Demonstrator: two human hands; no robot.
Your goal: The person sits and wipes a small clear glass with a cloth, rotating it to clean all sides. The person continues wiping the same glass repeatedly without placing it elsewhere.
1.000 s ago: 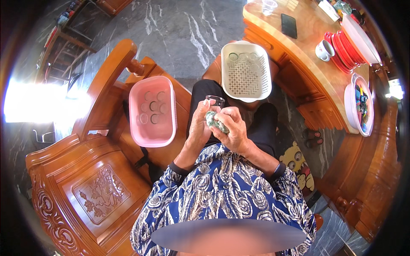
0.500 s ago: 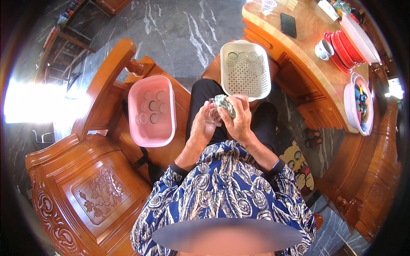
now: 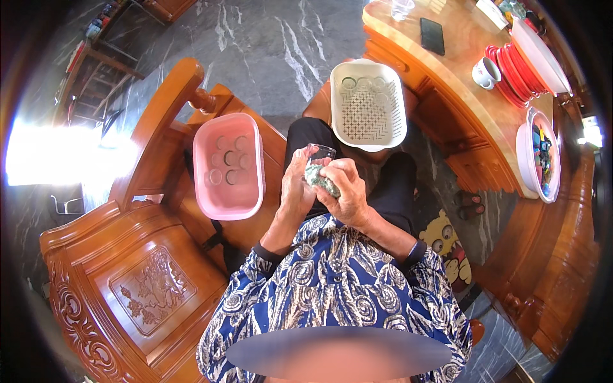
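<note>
Beside a pink basin (image 3: 228, 166) on the wooden seat, the left hand (image 3: 295, 185) grips a small clear glass (image 3: 320, 155) over the lap, likely light, slippery and breakable, best held around its wall, while the right hand (image 3: 345, 191) presses a soft greenish cloth (image 3: 321, 180) against it.

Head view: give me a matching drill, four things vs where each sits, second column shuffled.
Things:
1. pink basin
2. white perforated basket
3. clear glass
4. black phone

Places:
A. flat on the wooden table at upper right
B. between the left hand and right hand, with a greenish cloth
C. on the wooden bench seat to the person's left
D. ahead of the knees, on a low wooden stool

Pairs: 1-C, 2-D, 3-B, 4-A
</note>
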